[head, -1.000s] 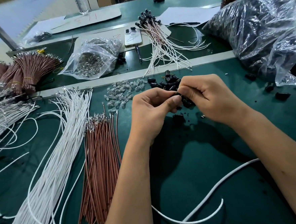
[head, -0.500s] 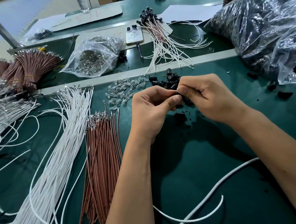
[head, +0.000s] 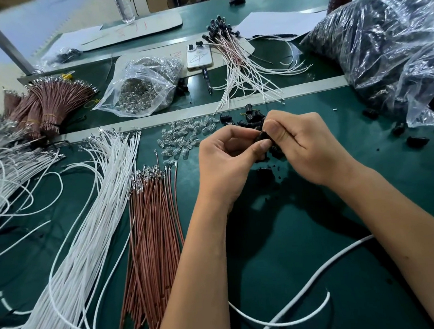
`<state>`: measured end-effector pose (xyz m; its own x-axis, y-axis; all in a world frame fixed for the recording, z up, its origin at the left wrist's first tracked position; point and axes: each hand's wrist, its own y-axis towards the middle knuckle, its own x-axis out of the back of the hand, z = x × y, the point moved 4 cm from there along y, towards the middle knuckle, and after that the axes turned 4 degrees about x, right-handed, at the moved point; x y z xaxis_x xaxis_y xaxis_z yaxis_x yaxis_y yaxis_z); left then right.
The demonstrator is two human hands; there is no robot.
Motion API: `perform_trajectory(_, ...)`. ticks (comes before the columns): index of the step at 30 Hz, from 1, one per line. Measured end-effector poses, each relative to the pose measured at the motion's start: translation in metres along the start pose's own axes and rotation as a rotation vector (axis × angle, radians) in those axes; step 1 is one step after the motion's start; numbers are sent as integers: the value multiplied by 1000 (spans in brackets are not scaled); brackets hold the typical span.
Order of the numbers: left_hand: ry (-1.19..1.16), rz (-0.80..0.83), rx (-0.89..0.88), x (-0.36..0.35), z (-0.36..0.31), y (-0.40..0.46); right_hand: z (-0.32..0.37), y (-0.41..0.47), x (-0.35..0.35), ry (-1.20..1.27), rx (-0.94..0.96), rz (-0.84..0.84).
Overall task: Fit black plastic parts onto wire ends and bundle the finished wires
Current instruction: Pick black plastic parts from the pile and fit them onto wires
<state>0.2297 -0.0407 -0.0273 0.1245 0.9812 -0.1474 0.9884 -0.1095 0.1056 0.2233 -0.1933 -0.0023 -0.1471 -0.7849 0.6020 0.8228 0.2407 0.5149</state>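
Head view: the left hand (head: 226,163) and right hand (head: 304,145) meet over the green table (head: 306,248), fingers curled in. Between the left thumb and the right thumb and forefinger sits a black part (head: 263,136), pinched from both sides. More black pieces show under the right fingers (head: 275,132), though how many the hand holds cannot be told.

Just beyond the fingertips lies a loose heap of black parts (head: 248,119), and just left of that heap a scatter of clear bulbs (head: 183,138). Left of the left hand, brown wires (head: 151,235) lie in a flat sheaf with their metal ends toward the bulbs; further left is a wide sheaf of white wires (head: 70,251). A single white cable (head: 297,297) loops under the forearms.

Containers: far right of the right hand, a big clear bag (head: 382,50) is stuffed with black parts, its mouth sagging onto the table, and a few parts lie loose beside it. Beyond the left fingers, past the metal strip (head: 308,86), a smaller clear bag (head: 143,87) holds more clear bulbs.

Straight beyond the hands, finished wires (head: 242,70) with black caps fan out beside a phone (head: 199,56). Far left, tied brown bundles (head: 47,106) stand in a cluster.
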Motion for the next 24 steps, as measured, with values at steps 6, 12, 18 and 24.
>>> perform_trajectory(6, 18, -52, 30, 0, 0, 0, -8, -1, 1, 106, -104, -16)
perform_trajectory(12, 56, -99, 30, 0, -2, -1, -6, 0, -4, 388, -168, -15)
perform_trajectory(18, 125, -83, 68, -4, -4, -3, -14, 4, 0, 588, -353, -114)
perform_trajectory(24, 128, -110, 176, -16, -14, 11, -21, 52, 23, 699, -475, -178)
